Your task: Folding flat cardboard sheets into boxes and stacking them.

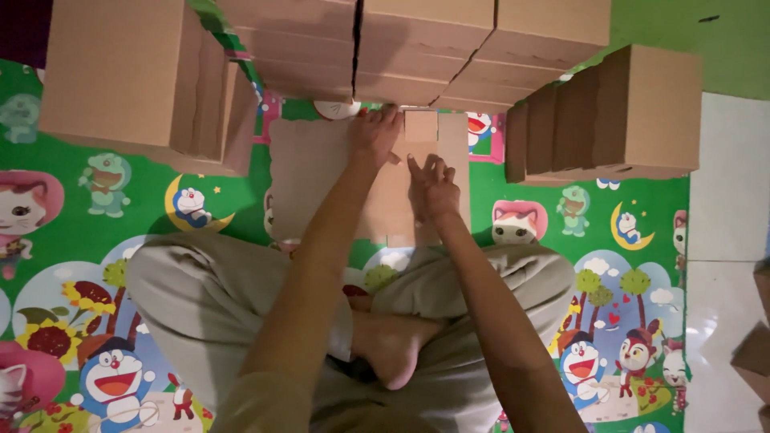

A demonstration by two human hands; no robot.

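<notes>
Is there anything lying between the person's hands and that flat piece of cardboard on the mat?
Nothing visible does. The left hand and the right hand both rest directly on the flat cardboard sheet. The stacked boxes stand just beyond it.

Flat cardboard sheet [321, 188] on mat [96, 240], w/ box stacks [425, 48] behind.
</notes>
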